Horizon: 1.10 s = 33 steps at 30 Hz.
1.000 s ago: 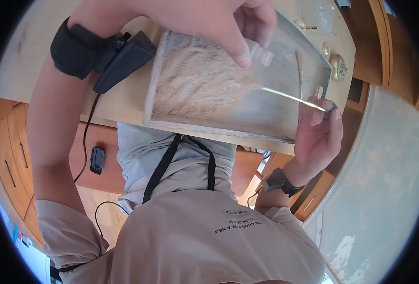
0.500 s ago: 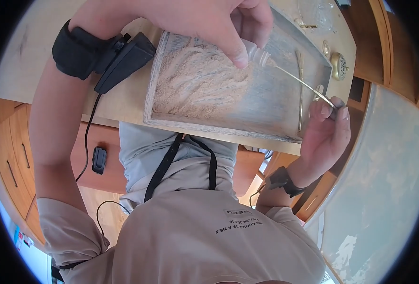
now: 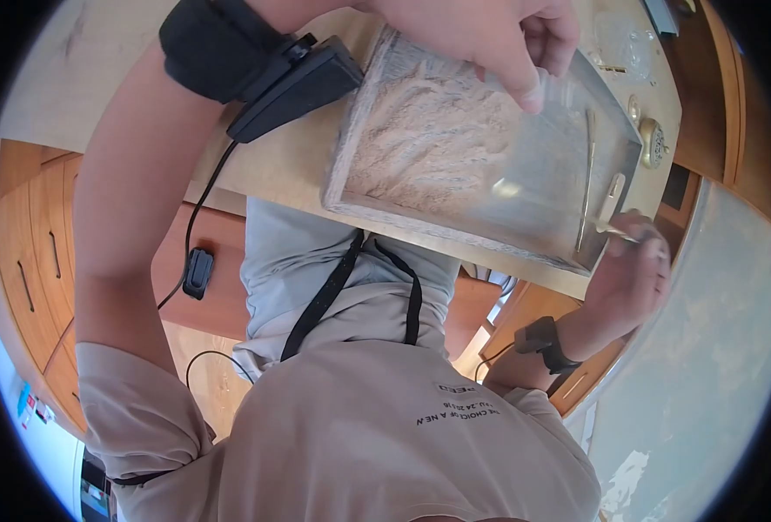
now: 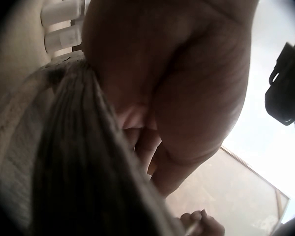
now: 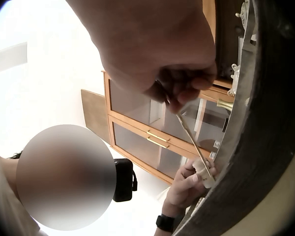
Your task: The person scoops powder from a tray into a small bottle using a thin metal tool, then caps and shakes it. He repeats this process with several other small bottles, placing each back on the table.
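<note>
My left hand (image 3: 481,39) is over the tray (image 3: 455,228), thumb and fingers curled. The right wrist view shows it gripping a small translucent bottle (image 5: 202,172), which the head view barely shows. Beyond the tray's right corner, my right hand (image 3: 629,278) pinches a thin metal stick (image 3: 619,231), blurred in the head view. In the right wrist view the stick (image 5: 189,132) runs down from my right hand (image 5: 162,59) and crosses in front of the bottle; contact between them cannot be told. Pale brown powder (image 3: 438,130) lies spread over the tray's left part.
Inside the tray's right end lie another thin stick (image 3: 588,174) and a pale flat piece (image 3: 612,196). Past that end stand a brass pot (image 3: 653,143) and a clear glass piece (image 3: 638,52). White containers (image 4: 63,38) appear in the left wrist view.
The held stick has swung away from the bottle's mouth as my right hand moved towards my body. My left hand has turned so the bottle is largely hidden. The head view has shifted.
</note>
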Each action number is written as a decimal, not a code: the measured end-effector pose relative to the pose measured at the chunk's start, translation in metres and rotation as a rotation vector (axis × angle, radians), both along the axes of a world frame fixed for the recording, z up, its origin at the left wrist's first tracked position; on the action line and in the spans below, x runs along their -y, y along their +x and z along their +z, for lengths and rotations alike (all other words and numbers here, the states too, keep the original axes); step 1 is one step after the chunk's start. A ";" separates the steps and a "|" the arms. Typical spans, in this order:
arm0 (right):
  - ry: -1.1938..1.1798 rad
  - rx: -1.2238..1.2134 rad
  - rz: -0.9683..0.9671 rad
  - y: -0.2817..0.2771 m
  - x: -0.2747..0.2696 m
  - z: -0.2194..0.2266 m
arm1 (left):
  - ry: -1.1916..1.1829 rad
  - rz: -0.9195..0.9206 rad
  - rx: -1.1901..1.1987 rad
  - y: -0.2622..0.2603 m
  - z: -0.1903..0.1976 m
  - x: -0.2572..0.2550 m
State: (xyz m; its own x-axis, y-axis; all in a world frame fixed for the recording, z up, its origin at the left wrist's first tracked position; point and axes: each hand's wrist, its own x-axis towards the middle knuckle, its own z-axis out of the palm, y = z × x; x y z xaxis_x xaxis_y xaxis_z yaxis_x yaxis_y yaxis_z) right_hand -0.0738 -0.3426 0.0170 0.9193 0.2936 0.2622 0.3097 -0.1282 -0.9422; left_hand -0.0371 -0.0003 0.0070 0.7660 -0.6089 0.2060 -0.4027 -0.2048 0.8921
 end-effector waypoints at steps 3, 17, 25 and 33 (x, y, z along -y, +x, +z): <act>-0.081 -0.140 0.105 -0.012 -0.025 -0.005 | -0.001 0.002 0.026 0.005 -0.006 0.000; 0.107 -0.424 0.204 -0.006 -0.060 -0.014 | -0.080 -0.223 -0.224 0.024 0.005 -0.014; 0.451 -0.365 0.075 0.007 -0.012 -0.016 | -0.121 -0.201 -0.134 0.015 -0.008 0.004; 0.350 -0.268 -0.027 0.009 -0.004 -0.010 | 0.010 -0.151 -0.229 0.013 0.003 0.003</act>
State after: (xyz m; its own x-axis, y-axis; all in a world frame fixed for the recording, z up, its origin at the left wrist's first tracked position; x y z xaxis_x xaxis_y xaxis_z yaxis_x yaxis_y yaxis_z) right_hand -0.0645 -0.3389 0.0070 0.9744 0.2049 0.0925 0.0489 0.2082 -0.9769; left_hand -0.0241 -0.0035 0.0096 0.6924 -0.7208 0.0311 -0.2175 -0.1674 0.9616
